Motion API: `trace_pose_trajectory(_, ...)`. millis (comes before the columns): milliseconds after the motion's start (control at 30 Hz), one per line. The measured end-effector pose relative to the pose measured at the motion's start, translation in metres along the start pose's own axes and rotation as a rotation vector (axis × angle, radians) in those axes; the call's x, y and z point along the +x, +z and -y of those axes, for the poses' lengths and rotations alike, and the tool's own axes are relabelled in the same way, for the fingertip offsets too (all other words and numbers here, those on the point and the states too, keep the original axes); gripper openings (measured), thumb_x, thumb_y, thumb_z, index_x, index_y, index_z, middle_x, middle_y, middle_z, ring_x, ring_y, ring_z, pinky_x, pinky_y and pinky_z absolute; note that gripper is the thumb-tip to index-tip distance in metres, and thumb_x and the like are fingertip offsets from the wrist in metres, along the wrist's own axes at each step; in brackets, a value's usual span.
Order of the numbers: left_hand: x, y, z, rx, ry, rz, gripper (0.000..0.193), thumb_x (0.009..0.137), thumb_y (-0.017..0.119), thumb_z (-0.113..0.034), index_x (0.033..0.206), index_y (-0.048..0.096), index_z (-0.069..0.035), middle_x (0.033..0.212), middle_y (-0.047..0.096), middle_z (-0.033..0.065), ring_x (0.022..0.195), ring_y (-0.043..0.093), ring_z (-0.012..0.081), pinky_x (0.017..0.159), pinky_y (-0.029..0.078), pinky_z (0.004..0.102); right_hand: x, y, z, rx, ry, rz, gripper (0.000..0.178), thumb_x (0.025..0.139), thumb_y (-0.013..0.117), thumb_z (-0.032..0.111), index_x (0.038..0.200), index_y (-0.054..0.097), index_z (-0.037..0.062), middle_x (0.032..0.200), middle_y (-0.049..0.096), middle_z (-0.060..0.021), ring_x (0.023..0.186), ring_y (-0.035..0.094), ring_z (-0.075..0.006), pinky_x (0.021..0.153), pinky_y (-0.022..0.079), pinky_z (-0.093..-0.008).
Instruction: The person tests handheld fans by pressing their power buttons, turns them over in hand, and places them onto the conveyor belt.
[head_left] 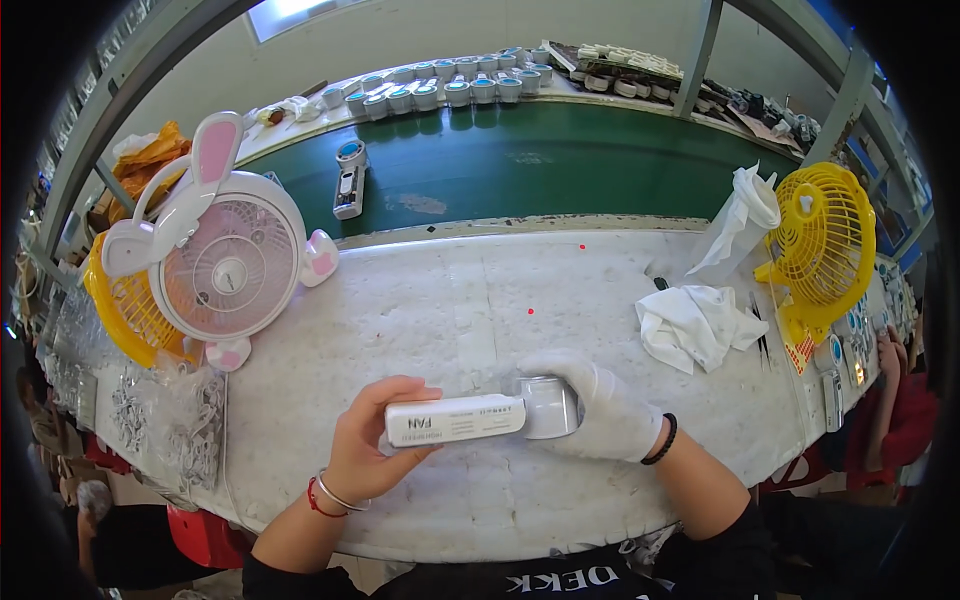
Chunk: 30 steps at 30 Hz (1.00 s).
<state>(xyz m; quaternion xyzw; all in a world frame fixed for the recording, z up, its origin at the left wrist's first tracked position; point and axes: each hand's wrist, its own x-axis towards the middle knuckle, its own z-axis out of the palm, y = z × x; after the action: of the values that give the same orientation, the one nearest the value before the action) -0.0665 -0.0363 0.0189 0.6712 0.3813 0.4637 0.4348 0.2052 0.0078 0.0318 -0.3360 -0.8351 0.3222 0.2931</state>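
Observation:
A slim white printed fan box (455, 420) lies across the front of the table between my hands. My bare left hand (375, 440) is closed around its left end, with fingers along the far side and the thumb along the near side. At the box's right end sits a clear plastic tray (550, 408), partly in or against the opening; I cannot tell how deep it goes. My right hand (610, 412), in a white glove, is closed on the tray's right side. Whatever lies inside the tray or box is hard to make out.
A white-and-pink rabbit-shaped fan (232, 265) stands left, a yellow fan (822, 245) right. Near the latter lie a white cloth (695, 325) and tweezers (762, 330). A handheld fan (350, 180) rests on the green conveyor (480, 150). Another person's arm (885, 400) shows at right.

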Motion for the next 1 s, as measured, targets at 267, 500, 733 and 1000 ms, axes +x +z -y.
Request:
trace_pose_trajectory(267, 0.004, -0.002, -0.003, 0.196, 0.021, -0.007, 0.046, 0.068, 0.071, 0.005, 0.111, 0.058, -0.003, 0.106, 0.062, 0.0081, 0.096, 0.059, 0.0155, 0.083, 0.047, 0.0263, -0.001, -0.001, -0.003, -0.107, -0.141, -0.141, 0.064, 0.064, 0.077, 0.018, 0.119, 0.046, 0.0099, 0.108, 0.053, -0.0147, 0.096, 0.056, -0.0324, 0.081, 0.047, -0.037)
trace_pose_trajectory(500, 0.0, -0.004, -0.005, 0.024, -0.155, -0.015, 0.051, 0.068, 0.077, -0.003, 0.114, 0.054, -0.001, 0.108, 0.06, 0.0089, 0.098, 0.057, 0.0139, 0.084, 0.046, 0.027, -0.004, 0.004, -0.003, 0.222, 0.1, -0.085, 0.08, 0.063, 0.082, 0.029, 0.127, 0.04, 0.0066, 0.109, 0.053, -0.0123, 0.101, 0.053, -0.0229, 0.088, 0.043, -0.0337)
trace_pose_trajectory(733, 0.0, 0.006, -0.01, -0.042, -0.197, 0.009, 0.056, 0.068, 0.078, -0.006, 0.117, 0.051, -0.001, 0.107, 0.059, 0.008, 0.098, 0.056, 0.0121, 0.084, 0.045, 0.0259, -0.002, 0.006, -0.002, 0.553, 0.289, -0.106, 0.081, 0.069, 0.077, 0.038, 0.131, 0.037, 0.0056, 0.115, 0.049, -0.008, 0.108, 0.047, -0.0168, 0.094, 0.038, -0.031)
trace_pose_trajectory(1000, -0.007, 0.028, -0.009, -0.06, -0.407, 0.12, 0.06, 0.07, 0.075, -0.014, 0.123, 0.048, -0.005, 0.105, 0.061, 0.0046, 0.089, 0.057, 0.0074, 0.078, 0.046, 0.023, 0.017, 0.018, 0.027, -0.377, -0.235, -0.163, 0.044, 0.077, 0.059, 0.046, 0.1, 0.057, 0.0086, 0.091, 0.06, -0.0072, 0.089, 0.057, -0.0259, 0.083, 0.041, -0.0413)
